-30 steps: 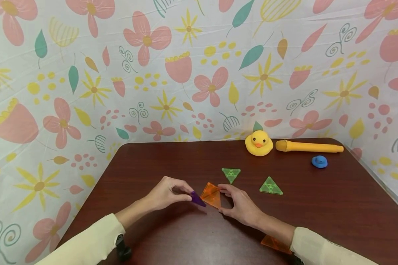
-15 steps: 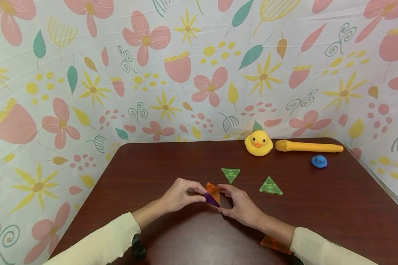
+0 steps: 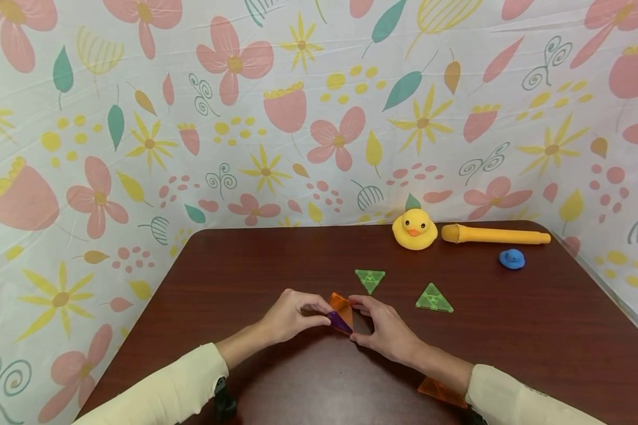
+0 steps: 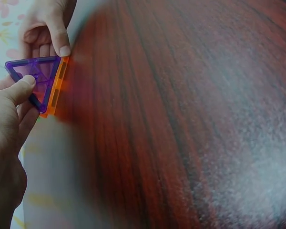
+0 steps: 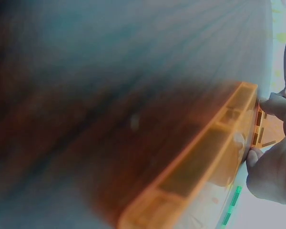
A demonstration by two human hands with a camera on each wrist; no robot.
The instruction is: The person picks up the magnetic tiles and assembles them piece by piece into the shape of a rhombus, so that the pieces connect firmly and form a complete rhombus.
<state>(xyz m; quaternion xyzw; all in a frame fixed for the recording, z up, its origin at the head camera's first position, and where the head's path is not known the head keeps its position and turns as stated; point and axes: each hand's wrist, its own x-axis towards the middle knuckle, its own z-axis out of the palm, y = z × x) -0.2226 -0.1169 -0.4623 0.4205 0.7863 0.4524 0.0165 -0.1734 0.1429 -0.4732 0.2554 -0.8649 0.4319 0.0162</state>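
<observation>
My left hand [image 3: 291, 317] pinches a purple translucent triangle magnetic tile [image 4: 47, 76] between thumb and fingers. An orange translucent magnetic tile [image 3: 342, 306] is gripped at its right edge by my right hand [image 3: 387, 330], thumb and fingers apart along it. In the left wrist view the purple tile's edge lies along an orange edge [image 4: 59, 88]; whether they are joined I cannot tell. The purple tile hides part of the orange one in the head view. Another orange tile [image 3: 440, 392] lies beneath my right forearm.
Two green triangle tiles [image 3: 370, 280] lie flat beyond my right hand. A yellow rubber duck [image 3: 414, 230], a yellow microphone-shaped toy [image 3: 497, 235] and a small blue duck-like toy [image 3: 512, 259] stand at the back right of the brown table [image 3: 255, 254]. A flowered cloth hangs behind.
My left hand has moved right, bringing the purple tile from beside the orange tile to its near edge. In the last half second little has moved. My right hand stays in place.
</observation>
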